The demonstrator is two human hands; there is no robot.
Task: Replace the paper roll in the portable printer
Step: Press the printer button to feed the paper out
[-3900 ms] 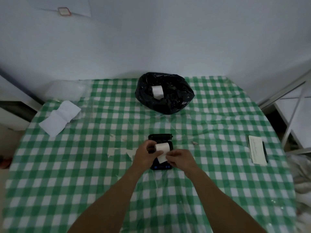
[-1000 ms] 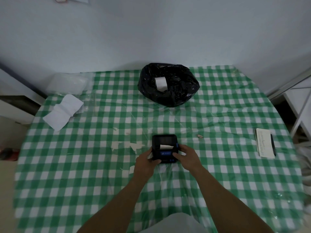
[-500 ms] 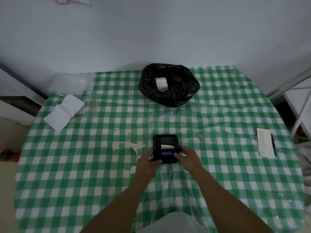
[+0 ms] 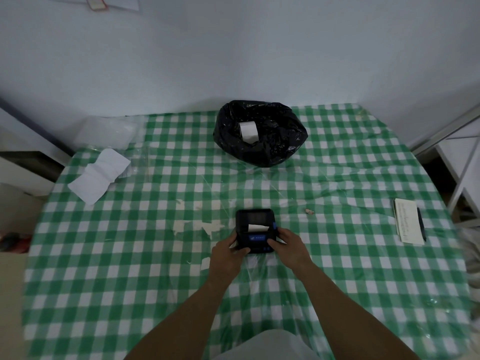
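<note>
- Pale blue walls are meeting in a corner behind a table that is wearing a green-and-white checked cloth under a clear plastic sheet [image 4: 337, 178]; I am looking down on it from the head camera.
- Standing at the far middle of the table is a crumpled black plastic rubbish bag [image 4: 272, 149], and a white paper roll [image 4: 248, 131] is lying in its open mouth, well apart from the hands.
- Lying at the far left is an unfolded sheet of white paper [image 4: 100, 175], with a clear plastic packet [image 4: 109, 131] just beyond it; a white notepad with a dark pen [image 4: 409, 220] is sitting near the right edge.
- Sitting flat on the cloth in the near middle is the small black portable printer with a blue front panel [image 4: 255, 229], its lid down and its long axis running away from me.
- A short tongue of white paper [image 4: 258, 227] is poking out across the printer's width, just beyond the blue panel.
- My left hand [image 4: 228, 253] is wrapping the printer's near left corner, fingers closed on the casing.
- My right hand [image 4: 291, 245] is gripping the near right side likewise, its fingers [image 4: 280, 233] reaching further up the edge, so I am judging it the nearer to that paper tongue.
- I am reading the swap as almost finished; whether the lid has latched fully I cannot tell.
</note>
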